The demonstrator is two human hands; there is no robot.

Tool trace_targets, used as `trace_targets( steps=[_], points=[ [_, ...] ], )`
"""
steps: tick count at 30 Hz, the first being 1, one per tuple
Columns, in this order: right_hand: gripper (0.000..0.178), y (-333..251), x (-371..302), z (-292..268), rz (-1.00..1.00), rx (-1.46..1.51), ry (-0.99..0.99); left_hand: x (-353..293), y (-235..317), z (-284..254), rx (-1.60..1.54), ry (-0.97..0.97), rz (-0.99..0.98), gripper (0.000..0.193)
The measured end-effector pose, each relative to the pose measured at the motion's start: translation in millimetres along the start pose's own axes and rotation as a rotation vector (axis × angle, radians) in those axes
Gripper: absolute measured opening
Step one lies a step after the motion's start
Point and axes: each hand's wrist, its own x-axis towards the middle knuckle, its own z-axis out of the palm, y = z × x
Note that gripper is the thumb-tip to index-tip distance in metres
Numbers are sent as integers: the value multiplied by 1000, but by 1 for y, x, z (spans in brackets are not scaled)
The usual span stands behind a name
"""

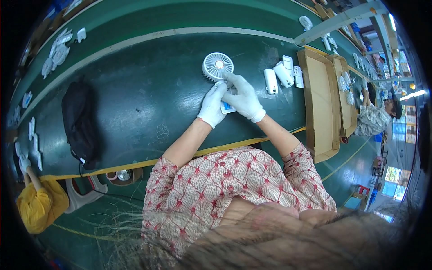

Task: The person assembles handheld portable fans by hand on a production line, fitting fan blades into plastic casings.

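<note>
A small white handheld fan (pixel 218 65) with a round slatted head and an orange ring round its hub points away from me over the green table. Both my hands wear white gloves and close round its handle below the head. My left hand (pixel 212 106) grips the handle from the left, fingers curled. My right hand (pixel 245 97) wraps it from the right, with thumb and fingers near the neck. A blue and white piece (pixel 227 108) shows between my palms; most of the handle is hidden. Several white plastic housings (pixel 271 82) lie just right of my right hand.
Two open cardboard trays (pixel 320 105) stand at the table's right side, the farther holding white fan parts. A black bag (pixel 77 119) lies at left. More white parts (pixel 56 53) lie far left. People work at left in a yellow top (pixel 40 204) and at right.
</note>
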Motion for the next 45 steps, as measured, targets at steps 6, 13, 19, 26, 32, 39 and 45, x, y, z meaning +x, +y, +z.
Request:
trace_targets(
  steps=[6,13,19,26,32,39,45],
  points=[
    [51,-5,-6,-8,-17,-16,-17,2,-3,-5,93,-2,70,24],
    [36,43,5,-118,-254,-1062,-65,-5,5,11,289,182,115,18],
    [28,66,25,-132,-659,-1215,-320,-6,7,12,232,152,104,17],
    [37,43,45,-111,-390,-934,-386,-5,7,1,142,139,144,26],
    [53,27,18,-63,121,-245,36,-2,7,4,96,121,145,20],
    [55,-20,-8,-25,146,-218,-124,1,2,2,22,98,220,22],
    [67,-24,-3,-34,267,-35,-308,2,1,4,83,170,257,20]
  ],
)
